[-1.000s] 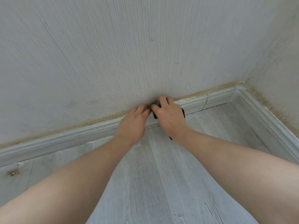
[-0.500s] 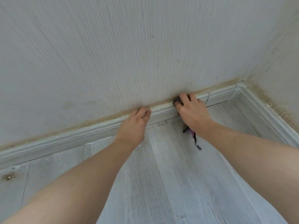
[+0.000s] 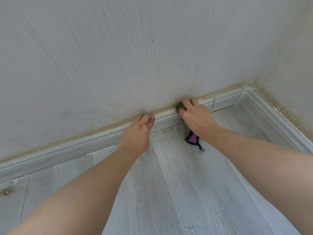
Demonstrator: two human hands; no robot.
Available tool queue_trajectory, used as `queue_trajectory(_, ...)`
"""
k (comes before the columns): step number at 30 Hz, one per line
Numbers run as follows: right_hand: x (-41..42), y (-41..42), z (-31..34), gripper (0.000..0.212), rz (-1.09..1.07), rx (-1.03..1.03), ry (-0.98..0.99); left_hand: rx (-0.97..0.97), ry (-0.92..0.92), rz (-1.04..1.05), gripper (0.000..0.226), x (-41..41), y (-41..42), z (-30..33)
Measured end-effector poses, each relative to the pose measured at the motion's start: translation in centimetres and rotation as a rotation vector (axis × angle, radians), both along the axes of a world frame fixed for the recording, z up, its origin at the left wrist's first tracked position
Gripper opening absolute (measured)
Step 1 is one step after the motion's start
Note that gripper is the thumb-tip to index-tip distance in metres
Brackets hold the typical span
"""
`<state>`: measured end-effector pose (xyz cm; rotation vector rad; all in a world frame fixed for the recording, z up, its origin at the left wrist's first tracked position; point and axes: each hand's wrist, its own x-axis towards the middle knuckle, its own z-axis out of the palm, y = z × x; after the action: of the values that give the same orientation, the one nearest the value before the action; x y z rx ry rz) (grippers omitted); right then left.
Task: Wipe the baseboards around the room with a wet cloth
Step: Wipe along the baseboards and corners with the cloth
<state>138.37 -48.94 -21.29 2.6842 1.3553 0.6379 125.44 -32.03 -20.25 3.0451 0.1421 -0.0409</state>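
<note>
Head view: right hand [image 3: 194, 118] grips cloth [image 3: 192, 139] under curled fingers on baseboard [image 3: 94, 141], mostly hidden; left hand [image 3: 137, 133] fingertips rest beside

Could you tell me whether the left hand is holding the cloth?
No, the cloth is under the right hand; the left hand rests bare on the baseboard.

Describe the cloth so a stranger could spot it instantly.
Follow the baseboard along the wall toward the room's corner until you reach the right hand pressed on it. The cloth is bunched under that hand, a corner hanging below the wrist: the only purple, dark-edged thing against the grey floor.
</note>
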Motion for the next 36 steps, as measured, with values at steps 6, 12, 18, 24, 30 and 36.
queue_trajectory(6,-0.9,0.6,0.5,0.014,-0.235,-0.063,0.183,0.033,0.014,-0.018,0.068,0.3,-0.2,0.5)
queue_trajectory(12,-1.3,1.3,-0.2,0.029,-0.155,0.037,0.085,0.108,-0.011,-0.114,0.062,2.2,-1.7,1.6)
queue_trajectory(18,0.1,0.0,0.0,0.021,-0.001,0.030,0.036,0.147,0.005,-0.206,0.080,3.8,-3.2,1.0)
queue_trajectory(24,2.2,-3.0,-0.1,0.030,-0.125,0.000,0.111,0.095,0.030,-0.200,0.076,4.1,-3.1,0.8)
queue_trajectory(30,0.3,-0.3,0.1,0.031,-0.162,0.061,0.153,0.020,0.036,-0.187,0.077,4.4,-2.8,0.8)
queue_trajectory(36,0.6,-0.5,0.3,0.030,-0.091,0.017,0.113,-0.013,0.036,-0.192,0.078,4.6,-2.4,0.8)
